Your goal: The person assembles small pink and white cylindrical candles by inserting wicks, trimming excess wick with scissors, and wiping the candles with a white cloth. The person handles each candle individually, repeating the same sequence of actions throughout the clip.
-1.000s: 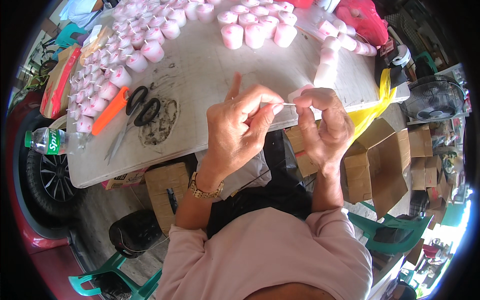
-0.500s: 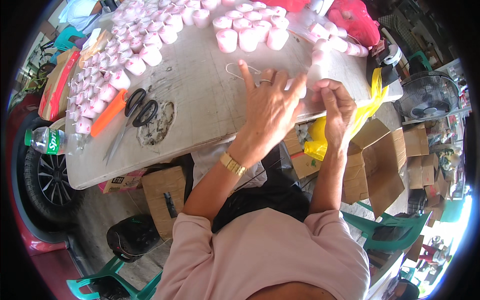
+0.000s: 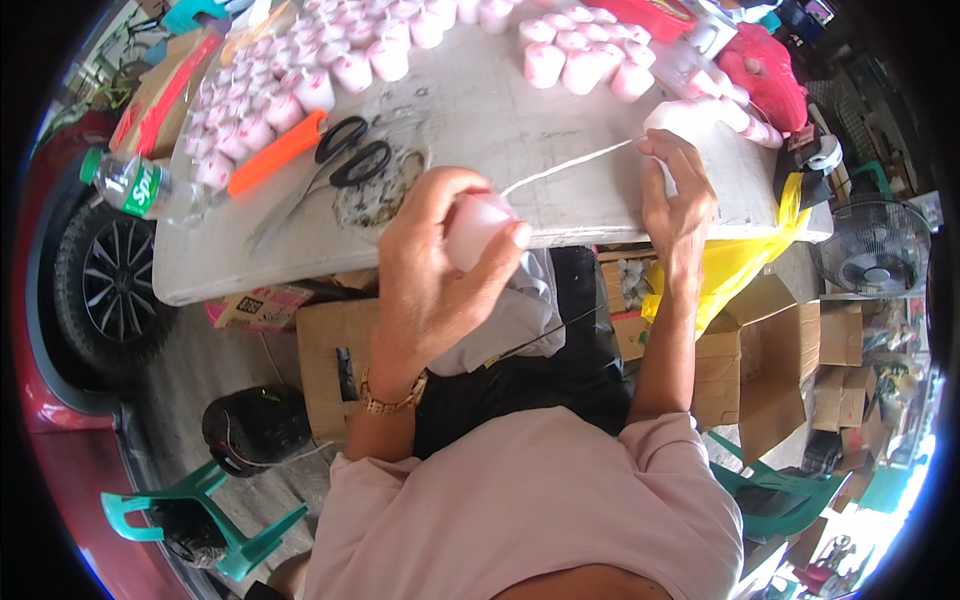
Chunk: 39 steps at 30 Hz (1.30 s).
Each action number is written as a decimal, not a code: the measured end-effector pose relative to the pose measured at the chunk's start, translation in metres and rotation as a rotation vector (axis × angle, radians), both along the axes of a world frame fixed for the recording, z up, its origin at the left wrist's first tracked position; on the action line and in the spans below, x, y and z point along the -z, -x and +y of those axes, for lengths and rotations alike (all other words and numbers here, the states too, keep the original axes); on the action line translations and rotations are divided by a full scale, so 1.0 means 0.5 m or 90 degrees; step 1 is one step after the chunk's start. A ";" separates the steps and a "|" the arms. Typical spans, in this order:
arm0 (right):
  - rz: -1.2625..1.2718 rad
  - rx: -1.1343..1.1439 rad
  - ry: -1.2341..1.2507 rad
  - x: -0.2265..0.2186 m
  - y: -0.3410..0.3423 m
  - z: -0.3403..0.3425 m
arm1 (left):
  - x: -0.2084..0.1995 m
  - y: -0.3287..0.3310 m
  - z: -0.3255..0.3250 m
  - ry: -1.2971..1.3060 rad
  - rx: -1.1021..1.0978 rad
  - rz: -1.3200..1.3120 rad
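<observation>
From the head view, our left hand (image 3: pixel 430 270) gripped a pink candle (image 3: pixel 478 226), largely hidden by fingers, at the table (image 3: pixel 500 130) edge. Its white string (image 3: pixel 570 165) ran up-right to our right hand's (image 3: pixel 680 200) pinching fingers.

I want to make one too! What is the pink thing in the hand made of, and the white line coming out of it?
The pink cylinder in the left hand looks waxy: smooth, matte, slightly see-through, probably a candle. The white string pulled by the right hand looks like cotton cord: thin, dull, taut.
</observation>
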State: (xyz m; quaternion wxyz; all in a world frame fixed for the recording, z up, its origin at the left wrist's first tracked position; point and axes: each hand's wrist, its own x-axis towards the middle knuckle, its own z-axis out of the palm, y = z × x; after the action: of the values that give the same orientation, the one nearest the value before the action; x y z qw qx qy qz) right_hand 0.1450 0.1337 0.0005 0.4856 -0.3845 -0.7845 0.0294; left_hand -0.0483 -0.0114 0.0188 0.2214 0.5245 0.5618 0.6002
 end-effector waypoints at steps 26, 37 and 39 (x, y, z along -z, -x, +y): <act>-0.128 -0.555 0.458 -0.094 -0.199 -0.146 | 0.058 0.063 0.024 0.029 0.178 -0.185; -0.268 -0.083 0.043 -0.075 0.104 -0.022 | 0.058 -0.035 -0.041 -0.022 0.183 0.018; -0.314 -0.087 0.052 -0.067 0.142 -0.024 | 0.061 -0.048 -0.044 -0.035 0.179 0.031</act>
State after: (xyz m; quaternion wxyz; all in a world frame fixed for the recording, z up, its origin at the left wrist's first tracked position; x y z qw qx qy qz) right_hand 0.0742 0.1216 0.0339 0.2606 -0.3453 -0.9016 -0.0006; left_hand -0.0241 -0.0333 -0.0117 0.2750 0.6182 0.4715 0.5656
